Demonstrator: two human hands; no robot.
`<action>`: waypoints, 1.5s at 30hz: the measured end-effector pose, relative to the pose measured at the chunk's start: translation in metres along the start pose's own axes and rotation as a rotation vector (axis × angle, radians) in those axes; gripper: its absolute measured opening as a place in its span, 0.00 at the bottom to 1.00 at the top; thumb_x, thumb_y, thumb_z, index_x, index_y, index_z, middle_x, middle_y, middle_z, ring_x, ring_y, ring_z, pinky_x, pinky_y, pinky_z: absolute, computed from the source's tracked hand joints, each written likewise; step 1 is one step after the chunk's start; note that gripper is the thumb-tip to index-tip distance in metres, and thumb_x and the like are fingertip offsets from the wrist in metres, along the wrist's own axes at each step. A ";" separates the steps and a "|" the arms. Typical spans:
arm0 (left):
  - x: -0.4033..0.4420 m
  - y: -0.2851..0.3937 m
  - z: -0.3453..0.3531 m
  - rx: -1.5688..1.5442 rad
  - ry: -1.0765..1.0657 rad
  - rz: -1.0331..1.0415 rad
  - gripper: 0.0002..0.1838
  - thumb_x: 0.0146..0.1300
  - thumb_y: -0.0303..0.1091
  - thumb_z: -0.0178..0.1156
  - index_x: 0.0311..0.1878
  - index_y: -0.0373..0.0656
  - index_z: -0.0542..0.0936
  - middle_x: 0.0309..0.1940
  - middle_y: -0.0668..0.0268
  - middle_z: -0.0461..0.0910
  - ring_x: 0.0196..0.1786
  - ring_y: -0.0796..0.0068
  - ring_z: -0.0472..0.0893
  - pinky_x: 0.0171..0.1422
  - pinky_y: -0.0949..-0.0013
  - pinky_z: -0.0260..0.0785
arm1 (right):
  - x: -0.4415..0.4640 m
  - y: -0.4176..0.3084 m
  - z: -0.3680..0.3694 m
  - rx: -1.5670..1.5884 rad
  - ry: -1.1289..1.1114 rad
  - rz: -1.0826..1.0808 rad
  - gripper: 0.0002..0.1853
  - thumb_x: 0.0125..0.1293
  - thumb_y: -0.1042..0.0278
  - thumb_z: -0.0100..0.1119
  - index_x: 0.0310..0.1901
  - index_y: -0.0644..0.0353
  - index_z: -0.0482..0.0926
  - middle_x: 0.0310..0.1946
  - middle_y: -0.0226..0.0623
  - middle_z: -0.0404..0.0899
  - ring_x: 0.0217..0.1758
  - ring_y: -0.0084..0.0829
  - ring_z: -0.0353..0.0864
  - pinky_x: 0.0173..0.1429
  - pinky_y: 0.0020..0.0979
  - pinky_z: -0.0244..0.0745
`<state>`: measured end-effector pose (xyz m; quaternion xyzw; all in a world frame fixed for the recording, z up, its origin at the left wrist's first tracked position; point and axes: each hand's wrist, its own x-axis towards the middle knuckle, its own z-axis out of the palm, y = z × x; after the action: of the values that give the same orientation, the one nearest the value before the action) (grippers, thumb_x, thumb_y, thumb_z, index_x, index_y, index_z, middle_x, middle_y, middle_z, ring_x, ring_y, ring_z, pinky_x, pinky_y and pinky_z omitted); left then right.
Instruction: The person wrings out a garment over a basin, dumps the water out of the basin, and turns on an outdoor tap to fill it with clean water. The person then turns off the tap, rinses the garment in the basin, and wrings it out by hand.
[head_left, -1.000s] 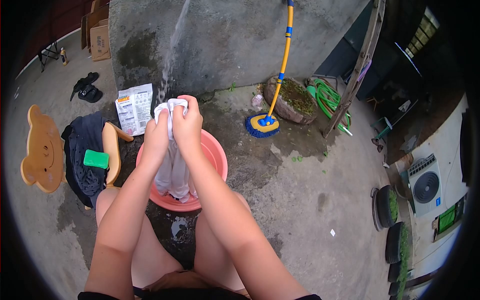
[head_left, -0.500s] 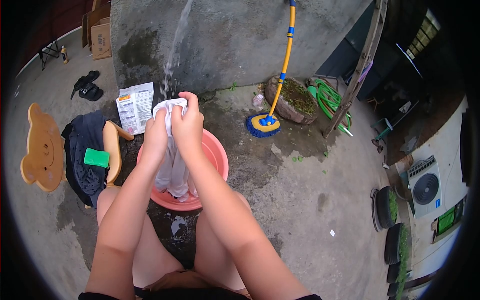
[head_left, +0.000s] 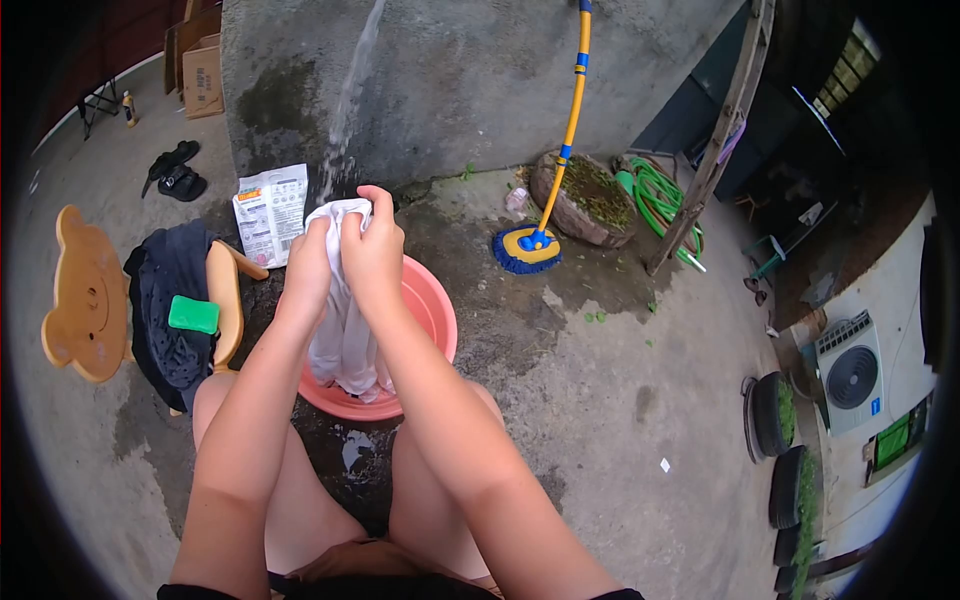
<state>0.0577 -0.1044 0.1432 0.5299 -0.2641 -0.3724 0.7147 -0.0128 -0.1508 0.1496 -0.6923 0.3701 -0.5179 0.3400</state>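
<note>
A white cloth [head_left: 345, 335] is bunched at its top between my two hands and hangs down into a pink basin [head_left: 432, 310]. My left hand [head_left: 306, 272] is closed on the cloth's left side. Closed on its right side, my right hand [head_left: 374, 255] has one finger raised along the top. The cloth's kind cannot be made out. A stream of water [head_left: 350, 100] falls in front of the grey wall, just beyond the cloth's top. The basin stands on wet ground between my legs, partly hidden by my arms.
At left, a bear-faced chair [head_left: 90, 300] bears dark clothes [head_left: 170, 270] and a green soap bar [head_left: 193, 314]. A white packet [head_left: 270, 215] leans near the wall. Black sandals [head_left: 178, 175], a yellow-blue mop [head_left: 530, 250], a stone planter [head_left: 590, 205] and a green hose [head_left: 655, 200] lie farther out.
My hands stay closed on the white cloth, with only a slight shift of the fingers. The water keeps falling; everything around stays in place.
</note>
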 end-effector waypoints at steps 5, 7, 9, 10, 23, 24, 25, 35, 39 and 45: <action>0.013 -0.002 -0.009 -0.205 0.012 -0.061 0.21 0.68 0.45 0.42 0.45 0.37 0.78 0.37 0.63 0.80 0.37 0.75 0.79 0.43 0.71 0.68 | -0.016 -0.009 0.009 -0.022 -0.092 -0.043 0.20 0.58 0.68 0.50 0.54 0.57 0.66 0.29 0.56 0.79 0.33 0.55 0.79 0.37 0.50 0.72; 0.015 0.000 -0.010 -0.293 0.029 -0.102 0.21 0.68 0.45 0.42 0.46 0.38 0.77 0.37 0.64 0.80 0.37 0.75 0.79 0.43 0.71 0.68 | -0.019 -0.010 0.012 -0.047 -0.115 -0.058 0.21 0.58 0.67 0.51 0.54 0.56 0.65 0.30 0.57 0.79 0.34 0.56 0.79 0.38 0.50 0.72; 0.011 0.000 -0.006 -0.232 0.030 -0.064 0.21 0.68 0.45 0.41 0.47 0.38 0.76 0.37 0.64 0.79 0.38 0.75 0.79 0.44 0.70 0.69 | -0.016 -0.008 0.011 -0.030 -0.117 -0.059 0.21 0.58 0.67 0.51 0.54 0.57 0.66 0.30 0.57 0.79 0.34 0.56 0.79 0.38 0.50 0.72; 0.006 0.002 -0.002 -0.196 0.033 -0.057 0.21 0.68 0.45 0.41 0.47 0.38 0.77 0.37 0.64 0.79 0.38 0.75 0.79 0.44 0.70 0.68 | -0.012 -0.007 0.008 -0.034 -0.109 -0.054 0.20 0.58 0.67 0.51 0.53 0.58 0.66 0.29 0.57 0.79 0.33 0.55 0.79 0.37 0.49 0.72; 0.018 -0.003 -0.012 -0.270 -0.024 -0.088 0.21 0.68 0.43 0.39 0.48 0.38 0.76 0.41 0.63 0.79 0.40 0.75 0.79 0.45 0.69 0.69 | -0.019 -0.019 0.008 -0.085 -0.121 -0.033 0.17 0.57 0.70 0.49 0.50 0.62 0.69 0.31 0.59 0.79 0.35 0.54 0.81 0.40 0.45 0.73; 0.013 0.001 -0.007 -0.228 0.012 -0.068 0.22 0.68 0.43 0.39 0.48 0.38 0.76 0.41 0.63 0.79 0.41 0.75 0.79 0.46 0.70 0.69 | -0.018 -0.018 0.008 -0.081 -0.110 -0.026 0.17 0.57 0.70 0.49 0.50 0.62 0.70 0.31 0.58 0.79 0.35 0.54 0.81 0.40 0.45 0.73; 0.009 0.002 -0.004 -0.192 0.018 -0.073 0.22 0.68 0.43 0.39 0.48 0.38 0.77 0.41 0.63 0.79 0.41 0.75 0.79 0.45 0.70 0.69 | -0.016 -0.017 0.007 -0.076 -0.099 -0.019 0.17 0.58 0.70 0.49 0.50 0.63 0.70 0.31 0.58 0.79 0.35 0.53 0.81 0.40 0.45 0.73; 0.003 0.002 -0.003 -0.139 -0.019 -0.085 0.22 0.67 0.44 0.40 0.49 0.38 0.77 0.41 0.63 0.80 0.43 0.75 0.79 0.45 0.71 0.68 | -0.008 -0.002 0.004 -0.011 -0.093 0.009 0.18 0.60 0.67 0.49 0.51 0.60 0.68 0.31 0.57 0.79 0.35 0.56 0.79 0.38 0.49 0.71; 0.010 0.000 -0.007 -0.251 0.006 -0.084 0.22 0.68 0.44 0.39 0.50 0.40 0.76 0.43 0.64 0.79 0.43 0.74 0.79 0.49 0.69 0.68 | -0.018 -0.012 0.010 -0.114 -0.115 -0.019 0.21 0.59 0.67 0.50 0.55 0.59 0.65 0.30 0.58 0.79 0.35 0.56 0.79 0.39 0.50 0.72; 0.005 -0.005 -0.001 -0.093 0.008 -0.107 0.21 0.66 0.44 0.41 0.46 0.39 0.78 0.39 0.64 0.79 0.41 0.77 0.78 0.45 0.71 0.67 | -0.004 -0.001 0.003 -0.066 -0.069 0.060 0.21 0.59 0.68 0.48 0.55 0.61 0.66 0.30 0.58 0.79 0.35 0.55 0.80 0.39 0.47 0.72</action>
<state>0.0597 -0.1088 0.1379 0.5109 -0.2151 -0.4200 0.7186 -0.0107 -0.1465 0.1475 -0.7093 0.3957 -0.4706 0.3448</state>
